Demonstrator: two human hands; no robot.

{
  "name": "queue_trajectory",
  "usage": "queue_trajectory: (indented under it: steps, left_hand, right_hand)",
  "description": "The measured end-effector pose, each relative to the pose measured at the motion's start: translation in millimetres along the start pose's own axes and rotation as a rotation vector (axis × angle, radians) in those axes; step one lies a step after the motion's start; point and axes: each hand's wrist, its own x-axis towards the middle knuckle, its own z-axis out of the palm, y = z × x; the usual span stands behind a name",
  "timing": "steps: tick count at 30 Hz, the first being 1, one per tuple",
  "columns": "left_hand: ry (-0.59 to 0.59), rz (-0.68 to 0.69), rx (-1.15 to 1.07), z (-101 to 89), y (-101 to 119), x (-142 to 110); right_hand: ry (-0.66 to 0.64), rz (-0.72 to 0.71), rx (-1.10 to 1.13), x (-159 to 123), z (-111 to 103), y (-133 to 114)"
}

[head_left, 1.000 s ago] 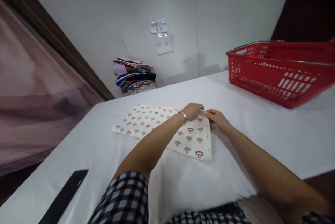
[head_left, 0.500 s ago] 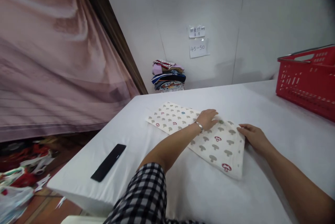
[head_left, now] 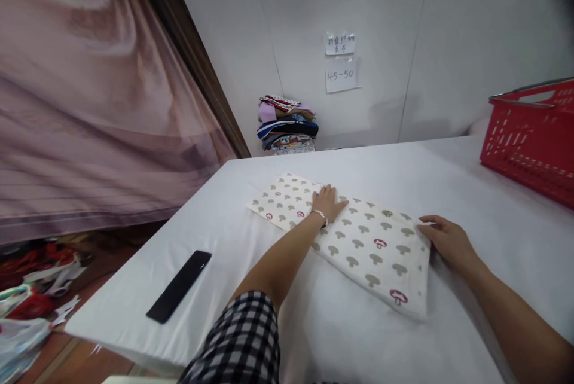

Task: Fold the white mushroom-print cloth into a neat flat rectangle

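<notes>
A folded white cloth [head_left: 354, 240] printed with grey and red mushrooms lies as a long strip slantwise on the white-covered table [head_left: 359, 336]. My left hand [head_left: 328, 203] rests flat on the middle of the strip, fingers spread, a silver bracelet at its wrist. At the strip's right end my right hand [head_left: 446, 241] pinches the far corner between thumb and fingers. The palm side of that hand is partly hidden.
A black phone-like slab [head_left: 179, 286] lies at the table's left side. At the right back stands a red plastic basket [head_left: 529, 139]. Folded clothes [head_left: 287, 124] are stacked beyond the far edge, below paper signs [head_left: 341, 75] on the wall. A pink curtain [head_left: 98, 103] hangs left.
My left hand has slid leftward along the cloth to its middle, its fingers now spread flat. My right hand keeps hold of the right corner, and that end sits slightly further right.
</notes>
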Motion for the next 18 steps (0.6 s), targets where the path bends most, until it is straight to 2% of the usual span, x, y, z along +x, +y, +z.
queue_trajectory:
  steps: [4, 7, 11, 18]
  left_hand:
    - [-0.061, -0.012, 0.038, 1.8, -2, 3]
    - [-0.081, -0.044, -0.006, -3.6, -6, 7]
    - [-0.06, -0.086, -0.013, -10.8, -14, 14]
    - [-0.07, -0.039, 0.075, -0.6, -21, 20]
  right_hand:
    - [-0.027, -0.016, -0.168, 1, -4, -1]
    - [-0.058, -0.016, -0.219, -1, -5, -4]
    - [-0.072, -0.039, -0.282, -4, -5, -8]
    - [-0.091, -0.05, -0.339, -5, -6, -10]
